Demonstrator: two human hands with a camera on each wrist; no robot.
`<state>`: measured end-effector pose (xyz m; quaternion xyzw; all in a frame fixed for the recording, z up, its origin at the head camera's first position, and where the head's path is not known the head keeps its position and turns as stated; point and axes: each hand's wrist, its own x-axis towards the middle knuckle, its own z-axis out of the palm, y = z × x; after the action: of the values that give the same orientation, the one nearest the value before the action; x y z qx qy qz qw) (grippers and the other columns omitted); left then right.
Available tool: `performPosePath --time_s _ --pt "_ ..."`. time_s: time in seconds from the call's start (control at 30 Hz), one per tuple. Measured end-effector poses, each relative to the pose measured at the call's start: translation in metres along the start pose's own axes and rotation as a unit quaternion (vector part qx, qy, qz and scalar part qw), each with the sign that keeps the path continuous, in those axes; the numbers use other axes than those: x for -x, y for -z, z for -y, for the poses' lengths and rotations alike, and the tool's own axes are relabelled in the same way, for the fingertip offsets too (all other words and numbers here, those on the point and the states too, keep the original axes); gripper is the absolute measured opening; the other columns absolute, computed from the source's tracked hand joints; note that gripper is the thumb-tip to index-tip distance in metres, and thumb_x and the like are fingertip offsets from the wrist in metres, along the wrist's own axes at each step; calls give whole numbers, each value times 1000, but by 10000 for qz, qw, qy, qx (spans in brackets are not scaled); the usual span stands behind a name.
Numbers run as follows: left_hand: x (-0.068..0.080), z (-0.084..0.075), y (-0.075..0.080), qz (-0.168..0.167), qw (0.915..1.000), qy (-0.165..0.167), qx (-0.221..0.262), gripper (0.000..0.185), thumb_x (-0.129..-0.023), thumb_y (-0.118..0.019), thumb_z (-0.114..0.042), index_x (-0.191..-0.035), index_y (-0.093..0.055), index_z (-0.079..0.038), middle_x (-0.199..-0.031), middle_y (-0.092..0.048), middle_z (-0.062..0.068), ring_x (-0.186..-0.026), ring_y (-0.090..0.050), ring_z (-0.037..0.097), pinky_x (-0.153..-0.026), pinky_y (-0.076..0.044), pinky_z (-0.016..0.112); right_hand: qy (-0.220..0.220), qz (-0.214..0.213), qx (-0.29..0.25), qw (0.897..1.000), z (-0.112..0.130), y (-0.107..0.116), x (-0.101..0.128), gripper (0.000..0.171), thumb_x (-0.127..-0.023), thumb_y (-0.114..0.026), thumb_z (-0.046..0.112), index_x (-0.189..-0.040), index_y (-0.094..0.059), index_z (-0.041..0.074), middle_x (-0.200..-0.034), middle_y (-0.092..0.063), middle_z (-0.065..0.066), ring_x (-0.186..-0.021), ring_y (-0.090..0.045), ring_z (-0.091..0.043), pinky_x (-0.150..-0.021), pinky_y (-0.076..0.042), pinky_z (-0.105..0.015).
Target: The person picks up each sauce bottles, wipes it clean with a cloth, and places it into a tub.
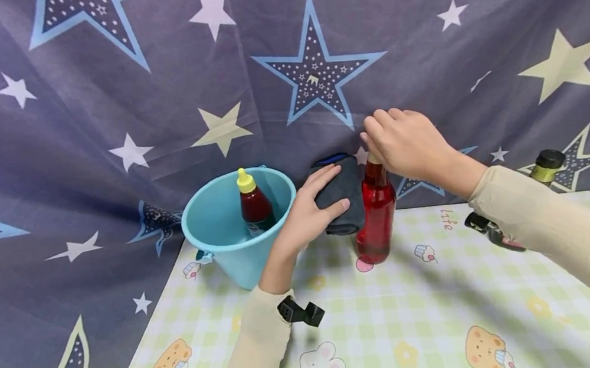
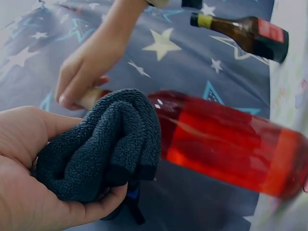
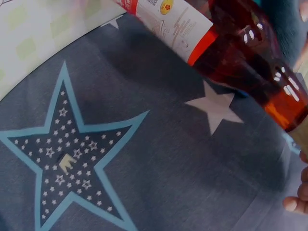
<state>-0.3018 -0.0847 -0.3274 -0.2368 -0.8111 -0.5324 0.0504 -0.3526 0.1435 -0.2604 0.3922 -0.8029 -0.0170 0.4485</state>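
A clear red bottle (image 1: pixel 376 214) is standing upright just right of the middle of the head view, on a checked mat (image 1: pixel 435 312) printed with cartoon animals and cupcakes. It is filled with red liquid, and the right wrist view is showing a white label with a red edge on it; the print there is too small to read. The right hand (image 1: pixel 407 143) is curling its fingers round the bottle's top from above. The left hand (image 1: pixel 310 209) is gripping a folded dark grey cloth (image 1: pixel 340 197) and pressing it against the bottle's left side. The word "Life" is showing on the mat to the bottle's right. At centre left, a light blue bucket (image 1: pixel 225 238) is holding a small dark red bottle with a yellow cap (image 1: pixel 254 203). At the right edge, a brown bottle (image 1: pixel 546 167) with a black cap is standing behind the sleeve.
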Motion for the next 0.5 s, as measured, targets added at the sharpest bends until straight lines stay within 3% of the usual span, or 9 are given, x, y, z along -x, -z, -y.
performPosePath --time_s 0.2,0.5 --pt "4 -11 3 -282 9973 100 672 61 -93 -73 -10 -151 -53 -15 -159 -43 2 -149 -35 20 -124 -30 43 64 -71 258 9996 8 -1 -5 36 -107 -44 18 -75 -45 1 -62 -39 -11 -48 -37 -26 -43 -31 -34" --pt "3 -14 1 -620 9844 364 1604 59 -94 -72 -8 -149 -55 -20 -157 -44 -4 -147 -37 18 -122 -33 41 -77 -98 693 9975 13 -1 -8 37 -106 -46 18 -74 -45 0 -60 -39 -11 -45 -40 -27 -40 -29 -34"
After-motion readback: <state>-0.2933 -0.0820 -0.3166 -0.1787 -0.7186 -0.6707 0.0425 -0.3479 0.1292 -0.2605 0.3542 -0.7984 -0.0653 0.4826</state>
